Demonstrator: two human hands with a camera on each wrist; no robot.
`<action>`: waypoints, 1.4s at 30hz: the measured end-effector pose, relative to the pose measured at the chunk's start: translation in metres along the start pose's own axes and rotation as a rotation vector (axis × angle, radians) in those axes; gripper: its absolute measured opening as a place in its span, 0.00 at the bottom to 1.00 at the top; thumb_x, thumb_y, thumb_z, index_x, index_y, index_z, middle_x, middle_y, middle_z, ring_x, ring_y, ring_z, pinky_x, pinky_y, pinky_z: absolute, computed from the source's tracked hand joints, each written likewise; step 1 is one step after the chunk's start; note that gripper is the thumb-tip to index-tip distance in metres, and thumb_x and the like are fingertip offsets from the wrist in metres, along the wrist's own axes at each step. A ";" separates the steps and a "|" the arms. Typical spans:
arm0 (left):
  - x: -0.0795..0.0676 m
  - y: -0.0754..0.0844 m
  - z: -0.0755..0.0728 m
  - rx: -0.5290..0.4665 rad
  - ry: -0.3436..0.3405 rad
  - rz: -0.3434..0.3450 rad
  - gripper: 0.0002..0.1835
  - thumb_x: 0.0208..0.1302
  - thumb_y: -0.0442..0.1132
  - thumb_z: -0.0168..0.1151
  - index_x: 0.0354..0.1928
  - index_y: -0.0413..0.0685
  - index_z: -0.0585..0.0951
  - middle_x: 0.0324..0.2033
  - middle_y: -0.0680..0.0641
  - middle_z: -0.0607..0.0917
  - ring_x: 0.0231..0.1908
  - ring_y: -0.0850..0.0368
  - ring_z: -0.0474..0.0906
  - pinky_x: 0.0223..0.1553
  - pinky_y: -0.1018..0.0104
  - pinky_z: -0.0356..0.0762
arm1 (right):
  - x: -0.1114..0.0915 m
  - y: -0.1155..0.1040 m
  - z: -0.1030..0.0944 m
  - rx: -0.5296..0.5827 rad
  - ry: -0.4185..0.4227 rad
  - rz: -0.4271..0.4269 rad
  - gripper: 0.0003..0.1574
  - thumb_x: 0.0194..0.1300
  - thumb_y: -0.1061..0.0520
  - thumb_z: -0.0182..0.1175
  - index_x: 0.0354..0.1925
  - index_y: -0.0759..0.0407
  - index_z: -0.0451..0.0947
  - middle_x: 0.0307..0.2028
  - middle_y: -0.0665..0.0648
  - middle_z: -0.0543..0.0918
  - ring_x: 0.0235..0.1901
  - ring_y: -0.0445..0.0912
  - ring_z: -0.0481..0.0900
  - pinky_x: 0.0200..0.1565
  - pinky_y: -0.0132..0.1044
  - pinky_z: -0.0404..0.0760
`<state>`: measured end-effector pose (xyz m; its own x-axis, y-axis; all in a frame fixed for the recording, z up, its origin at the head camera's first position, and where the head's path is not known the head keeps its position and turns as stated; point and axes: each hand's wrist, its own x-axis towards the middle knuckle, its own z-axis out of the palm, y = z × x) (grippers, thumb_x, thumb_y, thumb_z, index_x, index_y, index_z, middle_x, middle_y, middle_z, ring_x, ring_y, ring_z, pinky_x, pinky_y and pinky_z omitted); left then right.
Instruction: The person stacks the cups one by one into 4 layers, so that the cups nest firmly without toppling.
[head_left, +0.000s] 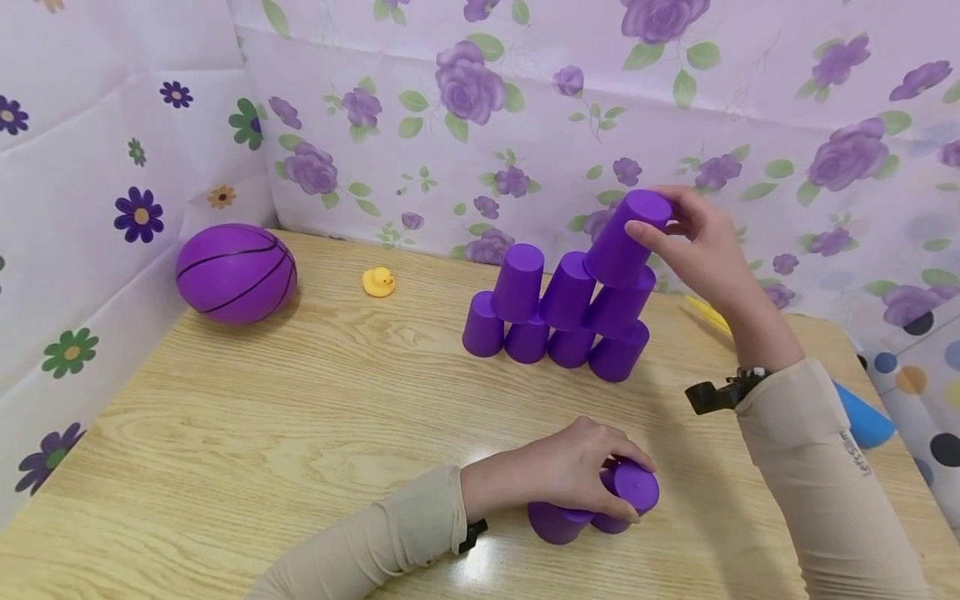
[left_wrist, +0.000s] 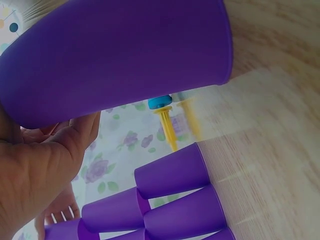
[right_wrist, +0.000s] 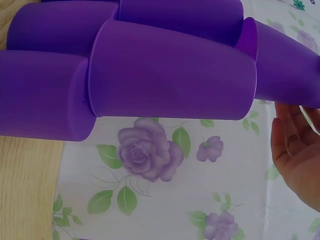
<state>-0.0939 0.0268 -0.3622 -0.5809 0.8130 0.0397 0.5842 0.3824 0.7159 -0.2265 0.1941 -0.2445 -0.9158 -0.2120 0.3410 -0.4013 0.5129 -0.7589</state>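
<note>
Purple cups stand upside down in a stacked wall, with several in the bottom row (head_left: 525,340) and three in the second row (head_left: 566,292). Above the right end of that row, my right hand (head_left: 701,242) pinches another purple cup (head_left: 626,237) between thumb and fingers. In the right wrist view, this cup's rim meets the end of a second-row cup (right_wrist: 172,70). Nearer the front edge, my left hand (head_left: 573,467) grips an upside-down purple cup (head_left: 636,487) from above. Beside it is a further purple cup (head_left: 558,525), partly under the hand.
A purple basketball (head_left: 236,273) lies at the table's far left corner, and a yellow rubber duck (head_left: 378,282) sits to its right. On the right are a yellow stick-like thing (head_left: 708,315) and a blue rounded thing (head_left: 864,418), partly hidden by my right arm. Flowered cloth (head_left: 420,167) hangs behind.
</note>
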 end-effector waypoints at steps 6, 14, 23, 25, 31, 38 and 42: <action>0.001 0.000 0.000 -0.005 -0.002 0.007 0.26 0.48 0.48 0.74 0.52 0.52 0.81 0.43 0.57 0.82 0.38 0.76 0.75 0.37 0.88 0.70 | 0.000 0.002 0.000 0.010 -0.030 -0.030 0.31 0.59 0.55 0.65 0.61 0.52 0.69 0.48 0.49 0.77 0.48 0.40 0.73 0.47 0.26 0.71; 0.001 0.000 0.000 -0.018 -0.004 0.003 0.26 0.48 0.47 0.74 0.51 0.53 0.81 0.42 0.58 0.82 0.38 0.76 0.75 0.37 0.88 0.70 | -0.016 0.022 0.000 0.028 -0.020 -0.089 0.38 0.60 0.62 0.62 0.67 0.51 0.60 0.56 0.53 0.72 0.53 0.39 0.70 0.51 0.31 0.70; 0.001 0.001 -0.001 0.024 -0.009 0.013 0.26 0.49 0.48 0.73 0.52 0.54 0.81 0.42 0.58 0.82 0.37 0.75 0.73 0.36 0.86 0.69 | -0.048 0.039 0.002 0.027 -0.011 -0.086 0.38 0.64 0.61 0.59 0.68 0.54 0.57 0.64 0.59 0.65 0.64 0.45 0.62 0.61 0.35 0.62; 0.000 0.001 -0.001 0.013 -0.012 0.010 0.25 0.49 0.47 0.73 0.52 0.54 0.81 0.42 0.58 0.82 0.37 0.75 0.73 0.36 0.86 0.69 | -0.055 0.042 0.003 0.042 -0.002 -0.098 0.37 0.64 0.63 0.58 0.68 0.55 0.58 0.63 0.59 0.66 0.63 0.43 0.62 0.60 0.33 0.63; 0.000 0.001 -0.002 -0.022 -0.010 0.012 0.24 0.49 0.44 0.73 0.51 0.52 0.81 0.40 0.58 0.82 0.37 0.75 0.74 0.35 0.86 0.70 | -0.072 0.046 0.004 0.080 -0.022 -0.126 0.35 0.63 0.67 0.57 0.67 0.58 0.60 0.62 0.53 0.67 0.62 0.39 0.62 0.59 0.28 0.63; -0.002 0.004 0.000 0.033 0.021 0.029 0.22 0.48 0.43 0.72 0.49 0.54 0.81 0.38 0.60 0.81 0.35 0.76 0.71 0.33 0.87 0.68 | -0.084 0.047 0.006 0.071 -0.016 -0.156 0.31 0.61 0.70 0.57 0.63 0.64 0.65 0.60 0.57 0.71 0.60 0.38 0.65 0.59 0.27 0.65; -0.003 0.006 0.001 0.048 0.030 0.016 0.22 0.48 0.43 0.72 0.48 0.55 0.81 0.38 0.60 0.81 0.35 0.76 0.72 0.34 0.87 0.68 | -0.090 0.046 0.007 0.079 -0.027 -0.148 0.30 0.62 0.69 0.57 0.63 0.63 0.65 0.60 0.58 0.70 0.60 0.38 0.65 0.58 0.26 0.65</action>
<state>-0.0878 0.0271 -0.3590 -0.5876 0.8059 0.0718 0.6196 0.3911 0.6805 -0.1631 0.2312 -0.3141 -0.8461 -0.3036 0.4381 -0.5309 0.4072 -0.7431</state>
